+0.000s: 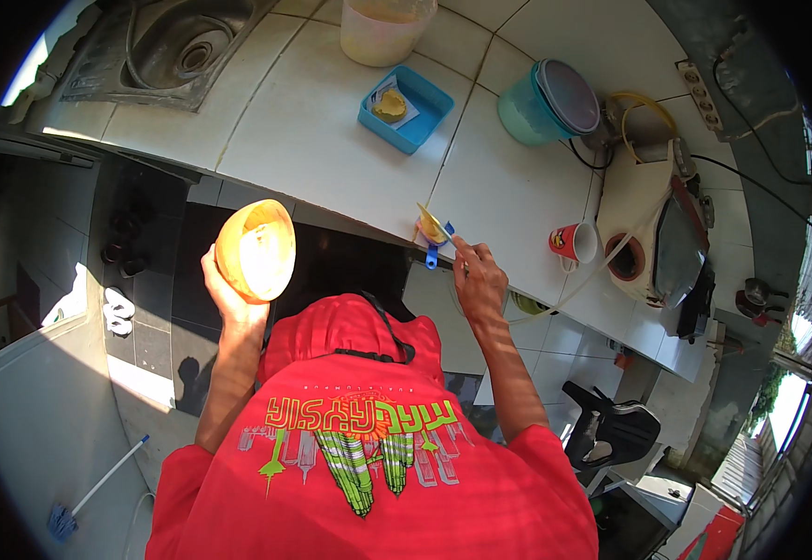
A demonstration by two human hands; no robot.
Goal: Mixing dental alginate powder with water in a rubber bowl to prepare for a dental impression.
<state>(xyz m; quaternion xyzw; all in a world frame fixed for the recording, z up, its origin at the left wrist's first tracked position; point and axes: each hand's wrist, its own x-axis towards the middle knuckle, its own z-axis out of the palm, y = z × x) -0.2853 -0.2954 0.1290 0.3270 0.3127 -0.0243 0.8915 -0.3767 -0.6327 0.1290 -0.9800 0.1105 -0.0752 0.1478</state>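
A round orange-brown bowl (229, 252) is tilted in my left hand (236, 303), whose fingers wrap its outer side. Sunlight glares on its pale inside, so its contents cannot be made out. My right hand (480, 280) is closed on the handle of a thin utensil (436, 221) with a yellowish end; its exact kind is unclear. That end is over a small blue scoop (432, 255) at the counter's front edge, with yellow stuff in it. Farther back, a blue rectangular tray (411, 138) holds a yellow lump (390, 105) on white paper.
On the white tiled counter (322, 121) stand a clear tub (385, 33), a teal lidded container (541, 105), a red mug (569, 243) and a large cream-coloured machine (644, 224) with a hose. A metal sink (173, 56) is at the far left. A black chair (616, 425) stands lower right.
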